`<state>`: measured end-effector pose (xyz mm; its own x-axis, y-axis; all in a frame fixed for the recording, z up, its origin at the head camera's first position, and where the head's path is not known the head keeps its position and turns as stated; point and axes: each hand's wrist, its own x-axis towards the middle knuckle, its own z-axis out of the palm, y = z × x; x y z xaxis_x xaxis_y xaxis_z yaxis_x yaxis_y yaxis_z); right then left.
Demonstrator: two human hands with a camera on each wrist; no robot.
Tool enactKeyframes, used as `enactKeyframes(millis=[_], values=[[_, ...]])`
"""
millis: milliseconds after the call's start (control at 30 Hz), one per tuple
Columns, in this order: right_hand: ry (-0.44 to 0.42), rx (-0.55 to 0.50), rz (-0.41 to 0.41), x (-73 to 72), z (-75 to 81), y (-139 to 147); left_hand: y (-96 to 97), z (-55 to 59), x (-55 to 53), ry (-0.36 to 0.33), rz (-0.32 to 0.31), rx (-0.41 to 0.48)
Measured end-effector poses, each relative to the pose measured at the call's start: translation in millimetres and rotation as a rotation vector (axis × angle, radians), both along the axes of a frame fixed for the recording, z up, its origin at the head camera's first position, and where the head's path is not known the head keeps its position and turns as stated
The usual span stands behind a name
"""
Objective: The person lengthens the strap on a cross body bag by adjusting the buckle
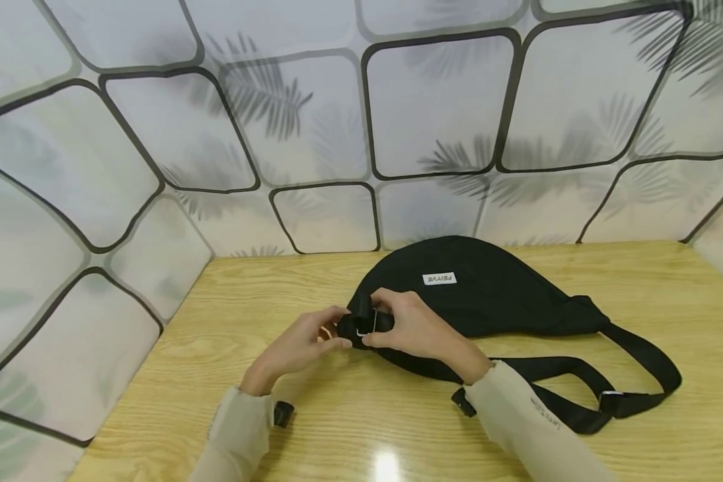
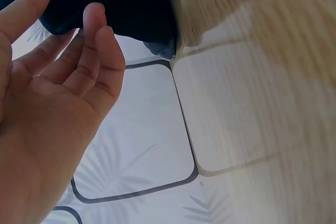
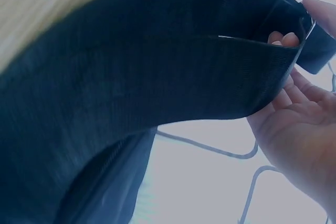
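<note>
A black waist bag (image 1: 482,288) with a small white label lies on the wooden table. At its left end a black webbing strap (image 3: 173,72) passes through a silver metal slider (image 1: 375,321). My right hand (image 1: 412,325) pinches the strap at that slider between thumb and fingers. From the other side, my left hand (image 1: 301,341) holds the strap's end with its thumb and fingertips; its other fingers are loosely bent in the left wrist view. The strap fills much of the right wrist view and hides part of the fingers.
The long strap (image 1: 645,355) curves over the table on the right, with a second metal slider (image 1: 610,396). Black wrist-gear pieces (image 1: 283,414) show beside both sleeves. A patterned wall covering (image 1: 440,107) rises behind and left of the wooden table (image 1: 337,415).
</note>
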<state>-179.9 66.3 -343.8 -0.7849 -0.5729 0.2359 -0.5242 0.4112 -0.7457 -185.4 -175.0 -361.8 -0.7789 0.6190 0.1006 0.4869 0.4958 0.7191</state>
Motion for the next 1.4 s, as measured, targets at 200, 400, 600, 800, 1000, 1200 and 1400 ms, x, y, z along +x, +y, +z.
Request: enactKeyframes(millis=[200, 400, 600, 800, 1000, 1200, 1400], values=[[0.014, 0.036, -0.025, -0.1, 4.4, 12, -3.9, -0.2, 0.3, 0.003, 0.011, -0.008], [0.005, 0.065, -0.053, 0.5, 5.7, 23, -4.0, -0.4, -0.7, 0.008, 0.014, -0.024], [0.017, 0.075, -0.058, 0.9, 5.7, 33, -3.4, 0.1, 0.3, 0.002, 0.012, -0.028], [0.016, 0.077, -0.053, 0.3, 6.0, 43, -4.5, 0.1, 0.1, 0.006, 0.01, -0.029], [0.003, 0.065, -0.047, -1.1, 5.4, 58, -8.7, -1.2, -1.5, -0.002, 0.008, -0.03], [0.038, 0.076, 0.006, -1.4, 2.3, 70, -12.4, -1.5, -2.1, -0.016, 0.023, -0.035], [0.076, 0.061, 0.02, -1.1, -5.8, 73, -11.7, 0.3, -1.9, -0.02, 0.03, -0.051]])
